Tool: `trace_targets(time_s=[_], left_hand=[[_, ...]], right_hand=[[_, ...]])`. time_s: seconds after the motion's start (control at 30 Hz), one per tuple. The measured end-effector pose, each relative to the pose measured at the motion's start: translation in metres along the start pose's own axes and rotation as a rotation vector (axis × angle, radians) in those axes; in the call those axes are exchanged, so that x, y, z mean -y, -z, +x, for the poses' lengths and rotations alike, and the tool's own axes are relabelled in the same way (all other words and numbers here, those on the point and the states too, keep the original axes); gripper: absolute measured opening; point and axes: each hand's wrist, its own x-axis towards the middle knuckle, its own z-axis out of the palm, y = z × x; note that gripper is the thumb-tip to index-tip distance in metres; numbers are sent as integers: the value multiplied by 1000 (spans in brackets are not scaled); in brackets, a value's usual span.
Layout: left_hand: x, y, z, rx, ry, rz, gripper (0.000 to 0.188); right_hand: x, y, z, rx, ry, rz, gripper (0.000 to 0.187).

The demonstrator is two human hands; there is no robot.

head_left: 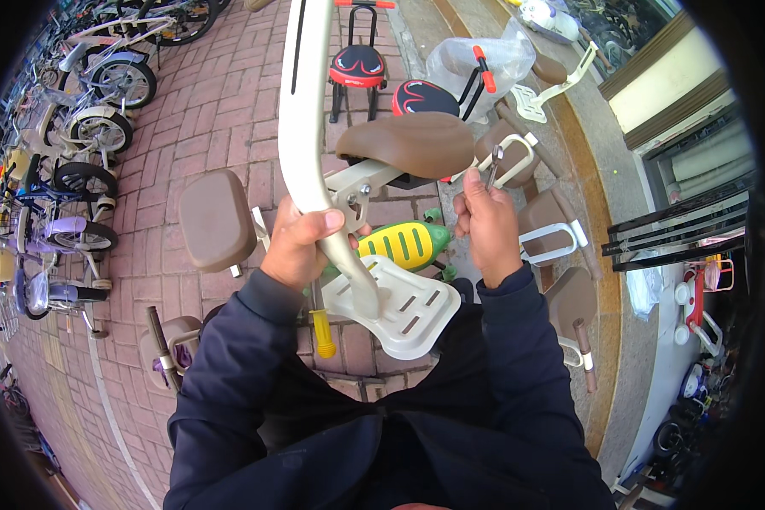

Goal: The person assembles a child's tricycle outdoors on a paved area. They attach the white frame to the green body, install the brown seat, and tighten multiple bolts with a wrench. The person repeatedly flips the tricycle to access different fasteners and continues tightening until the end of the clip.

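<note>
A cream metal child bike seat frame [303, 110] rises in front of me, with a brown saddle [412, 143] on its side arm and a slotted white footplate [408, 310] at its lower end. My left hand [302, 242] wraps round the frame tube, beside the bolted bracket [355, 200]. To the right of the saddle, my right hand [490, 223] is closed on a small metal wrench [495, 160], its head showing above the thumb. Below my left hand hangs a yellow-handled screwdriver [322, 334]; whether that hand grips it I cannot tell.
Brown seats [218, 221] stand at left and right on the brick paving [195, 136]. Ahead are black-and-red child seats [358, 66] and clear plastic wrap [497, 64]. A yellow-green toy [402, 244] sits behind the footplate. Bicycles [102, 132] line the left; a step [608, 374] runs along the right.
</note>
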Motion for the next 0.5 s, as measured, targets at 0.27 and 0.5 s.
trace_targets(time_s=[0.27, 0.5], left_hand=[[4, 16, 11, 41, 79, -137, 74], [8, 33, 20, 93, 43, -283, 76]], right_hand=[[-15, 3, 28, 176, 220, 593, 50], [-9, -3, 33, 255, 364, 506, 53]])
